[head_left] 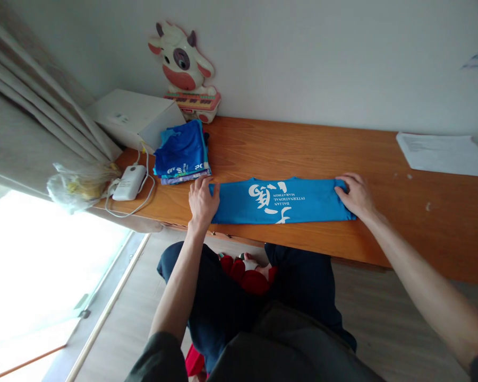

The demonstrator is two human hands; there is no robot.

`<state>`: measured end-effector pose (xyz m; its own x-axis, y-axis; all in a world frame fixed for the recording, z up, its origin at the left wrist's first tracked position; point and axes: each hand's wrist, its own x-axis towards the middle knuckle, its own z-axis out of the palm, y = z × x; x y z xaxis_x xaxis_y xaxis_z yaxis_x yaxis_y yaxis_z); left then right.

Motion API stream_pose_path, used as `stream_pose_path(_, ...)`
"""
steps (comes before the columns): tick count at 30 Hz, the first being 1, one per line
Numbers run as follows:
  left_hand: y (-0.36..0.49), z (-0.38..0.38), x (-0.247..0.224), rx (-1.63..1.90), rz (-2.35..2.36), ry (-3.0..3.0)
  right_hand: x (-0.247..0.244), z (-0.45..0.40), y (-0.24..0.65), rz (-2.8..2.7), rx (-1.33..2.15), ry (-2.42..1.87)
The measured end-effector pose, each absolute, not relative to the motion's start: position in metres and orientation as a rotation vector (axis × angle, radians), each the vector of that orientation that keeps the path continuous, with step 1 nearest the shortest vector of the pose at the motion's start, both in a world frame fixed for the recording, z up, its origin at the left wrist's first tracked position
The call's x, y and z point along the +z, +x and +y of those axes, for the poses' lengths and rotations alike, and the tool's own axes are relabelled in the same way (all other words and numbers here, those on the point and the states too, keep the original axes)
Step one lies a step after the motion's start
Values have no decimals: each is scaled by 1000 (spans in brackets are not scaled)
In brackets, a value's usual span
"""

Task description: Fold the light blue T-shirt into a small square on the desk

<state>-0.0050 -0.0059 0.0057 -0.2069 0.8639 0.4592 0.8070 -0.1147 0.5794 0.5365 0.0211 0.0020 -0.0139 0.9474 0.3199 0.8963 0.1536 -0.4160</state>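
Observation:
A blue T-shirt (318,199) with white lettering lies folded into a long strip across the wooden desk, near its front edge. The print reads upside down from where I sit. At the strip's left end my left hand (203,202) grips the fabric, thumb along the edge. My right hand (357,197) pinches the opposite end, its thumb on top of the cloth and the fingers curled around the far corner. Just beyond my left hand is a stack of folded clothes (183,151), darker blue on top.
Behind the stack stand a white box (133,116) and a cow-shaped toy keyboard (187,71). A white power adapter (130,182) with cables and a plastic bag (77,187) lie at the left. Papers (442,153) rest at the back right of the desk (287,143).

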Motion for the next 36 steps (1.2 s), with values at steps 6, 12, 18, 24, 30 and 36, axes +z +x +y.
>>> stream_pose_path(6,88,-37,13,662,1781,2357,18,-18,427,-2349,125,-1467)
stream_pose_path(12,123,-32,-7,477,1708,2449,-7,-18,352,-2505,120,-1439)
stream_pose_path(18,115,-24,-12,443,1714,2497,-21,-14,356,-2491,67,-1419)
stream_pose_path(24,114,-26,-8,445,1702,2485,-23,-12,356,-2469,92,-1393)
stream_pose_path(30,77,-23,-4,407,1726,2445,-25,0,401,-2439,117,-1476)
stream_pose_path(36,32,-29,-5,326,1926,2384,-21,6,468,-2389,24,-1774)
